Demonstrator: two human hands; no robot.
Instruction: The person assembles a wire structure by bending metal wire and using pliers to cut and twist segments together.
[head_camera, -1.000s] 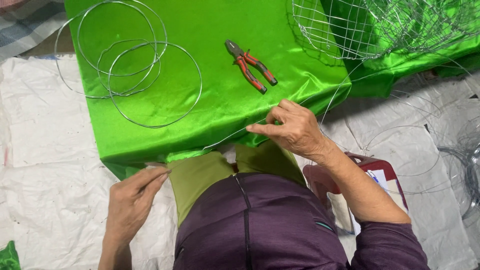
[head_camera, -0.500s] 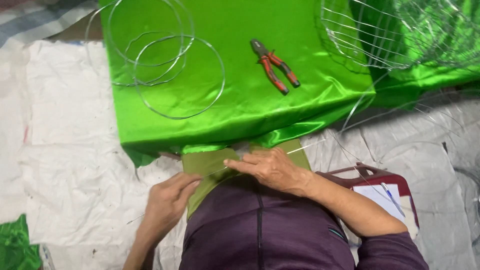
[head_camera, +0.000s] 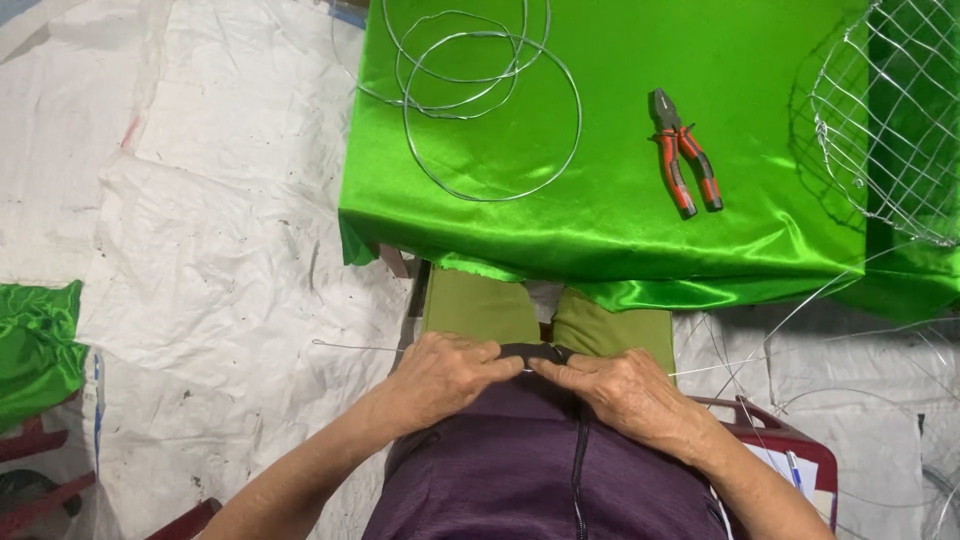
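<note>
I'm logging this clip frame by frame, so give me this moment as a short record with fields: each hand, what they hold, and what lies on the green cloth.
left hand: at the lap, fingertips pinching a thin wire that runs out to the left
right hand: beside it, fingertips meeting the left hand's at the middle, wire running out to the right
green cloth: covers the table
wire hoops: several overlapping, lying on the cloth
pliers: red-handled, shut, on the cloth, untouched
wire mesh frame: at the cloth's right edge
</note>
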